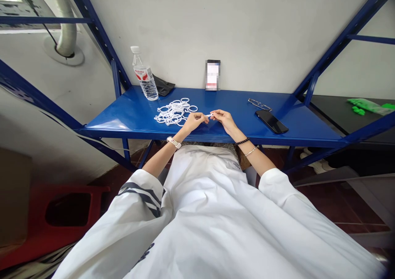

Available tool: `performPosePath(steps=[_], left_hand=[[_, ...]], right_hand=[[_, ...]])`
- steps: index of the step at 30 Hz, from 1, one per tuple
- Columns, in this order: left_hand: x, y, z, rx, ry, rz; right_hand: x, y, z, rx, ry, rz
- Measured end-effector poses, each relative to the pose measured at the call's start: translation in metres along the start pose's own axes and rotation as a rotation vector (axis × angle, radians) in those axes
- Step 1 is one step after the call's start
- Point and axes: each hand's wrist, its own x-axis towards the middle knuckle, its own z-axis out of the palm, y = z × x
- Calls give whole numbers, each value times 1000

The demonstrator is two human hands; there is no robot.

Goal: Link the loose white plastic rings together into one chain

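Between my two hands, just above the front edge of the blue shelf [228, 122], is a small white plastic ring [209, 115], seen nearly edge-on. My left hand [196, 121] pinches its left end with closed fingers. At the other end, the fingertips of my right hand [223, 118] are closed on the same ring. A loose pile of white plastic rings [173, 112], each with a small knob, lies right beside my left hand. Part of the held ring is hidden by my fingers.
A clear water bottle [145, 79] stands at the back left beside a black pouch [163, 85]. A phone [212, 75] leans upright on the wall. Eyeglasses [259, 104] and a black phone [271, 121] lie to the right. Blue metal posts [101, 36] frame both sides.
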Motion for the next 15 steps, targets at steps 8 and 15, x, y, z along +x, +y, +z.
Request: performPosePath(steps=[8,15], left_hand=[[3,-7,-1,-34,-3,-25],[10,-20,0,43,20,-55]], right_hand=[[3,7,1,-10,74,-21],[17,22,-11,178,374,17]])
